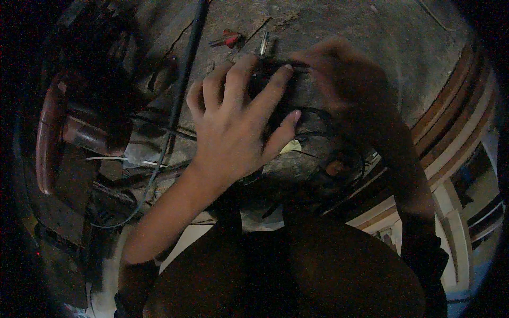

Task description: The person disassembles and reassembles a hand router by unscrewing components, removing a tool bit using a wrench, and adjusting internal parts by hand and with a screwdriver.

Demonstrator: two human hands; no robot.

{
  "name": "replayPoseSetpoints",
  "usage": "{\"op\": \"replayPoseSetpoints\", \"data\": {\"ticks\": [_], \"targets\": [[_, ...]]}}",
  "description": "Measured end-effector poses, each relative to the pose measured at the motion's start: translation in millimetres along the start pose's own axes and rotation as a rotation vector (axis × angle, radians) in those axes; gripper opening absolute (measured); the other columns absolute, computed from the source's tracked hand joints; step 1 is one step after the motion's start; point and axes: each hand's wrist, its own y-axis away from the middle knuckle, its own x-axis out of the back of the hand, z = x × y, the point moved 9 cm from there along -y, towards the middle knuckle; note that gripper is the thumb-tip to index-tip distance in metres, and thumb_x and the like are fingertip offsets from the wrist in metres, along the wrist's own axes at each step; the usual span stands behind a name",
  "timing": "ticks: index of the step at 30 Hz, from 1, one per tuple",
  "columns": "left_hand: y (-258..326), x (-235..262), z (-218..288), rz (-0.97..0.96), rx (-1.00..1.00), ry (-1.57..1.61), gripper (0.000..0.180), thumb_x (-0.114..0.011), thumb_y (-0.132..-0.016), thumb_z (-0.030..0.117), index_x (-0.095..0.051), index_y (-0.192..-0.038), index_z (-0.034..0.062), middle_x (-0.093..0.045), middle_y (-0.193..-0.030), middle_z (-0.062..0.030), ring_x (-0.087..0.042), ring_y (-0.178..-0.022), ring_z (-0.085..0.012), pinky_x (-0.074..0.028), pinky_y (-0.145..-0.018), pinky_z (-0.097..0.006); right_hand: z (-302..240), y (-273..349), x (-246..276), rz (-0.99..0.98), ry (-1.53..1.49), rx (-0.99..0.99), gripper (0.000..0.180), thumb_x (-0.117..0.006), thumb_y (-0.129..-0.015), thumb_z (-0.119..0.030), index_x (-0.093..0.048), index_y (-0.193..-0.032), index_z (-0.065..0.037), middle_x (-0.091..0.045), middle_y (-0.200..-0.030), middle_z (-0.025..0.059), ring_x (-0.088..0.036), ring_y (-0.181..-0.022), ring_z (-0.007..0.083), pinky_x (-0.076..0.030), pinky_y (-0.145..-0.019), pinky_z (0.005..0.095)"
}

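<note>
My left hand point(228, 116) bends its spread fingers over a black object point(273, 85) on the worn work surface. The thumb and forefinger lie along that object's right side, and the palm hides much of it. Close by on the right, my right hand point(339, 74) is dim and smeared, its fingers drawn together at the object's far right edge. What they pinch, if anything, cannot be made out. A shiny metal rod point(264, 42) points away just beyond my left fingertips. Left of it lies a small red piece point(231, 38) with thin dark prongs.
A long dark bar point(185, 69) slants past my left hand. Further left is a reddish-brown rounded part point(50, 138) on a stem. A thin cable point(140, 204) loops below it. Near my thumb sits a pale yellow scrap point(291, 146). Curved wooden edges point(450, 114) run along the right.
</note>
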Motion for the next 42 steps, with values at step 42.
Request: {"op": "replayPoseSetpoints", "data": {"ticks": [42], "targets": [[-6.3,-5.1,-9.8,0.018,0.039,0.01,0.037,-0.067,-0.079,0.037,-0.064,-0.11,0.018,-0.051,-0.116,-0.0142,-0.047,-0.108,-0.0348,-0.034,-0.092,-0.051,-51.5,-39.0,41.8,0.082,0.001,-0.037,0.011,-0.067,-0.072,0.0,-0.065,-0.08,-0.007,-0.062,-0.064,0.0075,-0.064,-0.056,0.0192,-0.049,-0.053,0.0292]]}}
